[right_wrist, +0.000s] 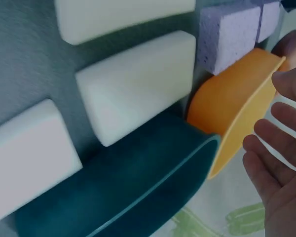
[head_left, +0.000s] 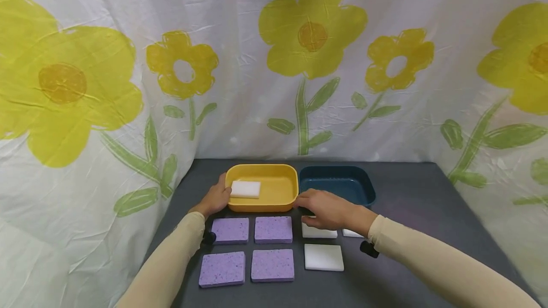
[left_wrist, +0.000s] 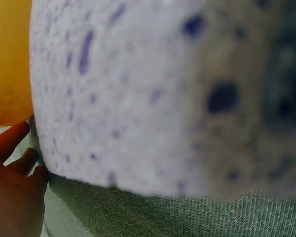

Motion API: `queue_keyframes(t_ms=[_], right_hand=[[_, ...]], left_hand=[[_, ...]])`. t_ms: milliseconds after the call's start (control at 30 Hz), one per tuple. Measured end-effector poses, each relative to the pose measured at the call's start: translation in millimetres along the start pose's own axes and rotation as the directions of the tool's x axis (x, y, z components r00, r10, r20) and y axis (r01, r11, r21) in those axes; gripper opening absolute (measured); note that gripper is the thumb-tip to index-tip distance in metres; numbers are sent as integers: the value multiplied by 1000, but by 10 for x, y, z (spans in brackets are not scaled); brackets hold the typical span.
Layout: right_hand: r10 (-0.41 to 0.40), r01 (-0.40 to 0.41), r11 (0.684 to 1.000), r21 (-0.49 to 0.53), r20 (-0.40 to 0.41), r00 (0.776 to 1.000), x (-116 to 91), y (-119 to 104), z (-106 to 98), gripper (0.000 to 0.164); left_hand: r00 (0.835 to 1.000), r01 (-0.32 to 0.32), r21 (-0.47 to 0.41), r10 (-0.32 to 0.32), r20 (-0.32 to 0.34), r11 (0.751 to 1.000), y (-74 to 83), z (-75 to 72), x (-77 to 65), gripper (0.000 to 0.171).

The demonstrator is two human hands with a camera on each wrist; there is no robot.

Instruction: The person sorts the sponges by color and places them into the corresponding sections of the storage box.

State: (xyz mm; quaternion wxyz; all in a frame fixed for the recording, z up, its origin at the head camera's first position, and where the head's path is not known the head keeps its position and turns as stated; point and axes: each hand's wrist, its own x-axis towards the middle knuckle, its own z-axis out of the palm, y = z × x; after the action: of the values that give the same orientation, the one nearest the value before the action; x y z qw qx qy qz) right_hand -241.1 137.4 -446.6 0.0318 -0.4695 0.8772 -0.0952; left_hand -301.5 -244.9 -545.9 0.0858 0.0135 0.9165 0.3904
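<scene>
A yellow tray (head_left: 262, 207) stands at the back of the table with one white sponge (head_left: 245, 189) lying flat in its left half. My left hand (head_left: 215, 198) holds the tray's left end at the rim. In the left wrist view, its fingers (left_wrist: 23, 163) are near the tray's side. My right hand (head_left: 327, 209) hovers by the tray's front right corner, over the front of a dark teal tray (head_left: 338, 171). The right wrist view shows its fingers (right_wrist: 260, 163) loosely extended and holding nothing. Whether they touch the yellow rim, I cannot tell.
Several purple speckled sponges (head_left: 273, 230) lie in two rows in front of the yellow tray. White sponges (head_left: 324, 257) lie to their right, two partly covered by my right hand and arm. A flowered curtain (head_left: 239, 108) surrounds the dark table (head_left: 406, 194).
</scene>
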Motion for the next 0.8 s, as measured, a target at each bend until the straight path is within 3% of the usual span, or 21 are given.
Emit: queue_keyframes(t_ms=[567,800], right_hand=[[7,-8,1000,17,63,998,-615,-152,191,34],[55,-57,998,17,85,995,-788,-195,279,35]], left_hand=[[1000,-13,3,13,-5,1000,-65,24,46,66],[1000,7,1,-7,6,1000,-29,16,18,66]])
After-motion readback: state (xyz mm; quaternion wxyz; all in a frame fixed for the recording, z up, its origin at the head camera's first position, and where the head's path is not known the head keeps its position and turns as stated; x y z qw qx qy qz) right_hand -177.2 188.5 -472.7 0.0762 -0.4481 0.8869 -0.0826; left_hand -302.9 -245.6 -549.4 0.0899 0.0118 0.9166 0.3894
